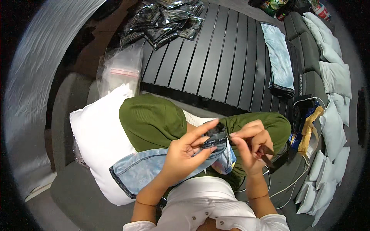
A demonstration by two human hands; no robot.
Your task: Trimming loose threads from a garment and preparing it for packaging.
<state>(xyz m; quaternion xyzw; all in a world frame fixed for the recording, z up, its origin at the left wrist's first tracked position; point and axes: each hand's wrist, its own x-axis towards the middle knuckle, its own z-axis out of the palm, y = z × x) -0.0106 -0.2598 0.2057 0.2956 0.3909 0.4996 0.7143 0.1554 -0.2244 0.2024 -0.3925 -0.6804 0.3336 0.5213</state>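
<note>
The left hand [179, 158] has its thumb and fingers clamped on the dark band of a blue tie-dye garment [140, 169], spreading it near the centre of the frame. Just right of it, the right hand [260, 139] has thumb and fingertip together at the garment's edge; whether anything fine is pinched there, I cannot tell. A dark, pointed item [266, 158] shows under its curled fingers. The garment trails to lower centre-left, over the person's green trousers [150, 119] and onto a white pillow [94, 144].

Beyond the knees, a black slatted surface [221, 54] fills the upper centre. Glossy black packets [165, 23] lie heaped at its upper left, a folded light-blue cloth [278, 54] at its right. Clear plastic bags [119, 65] sit left of it. Pale cushions [335, 79] line the right side, with a yellow-and-blue package [308, 125] and white cable [295, 183] nearer in.
</note>
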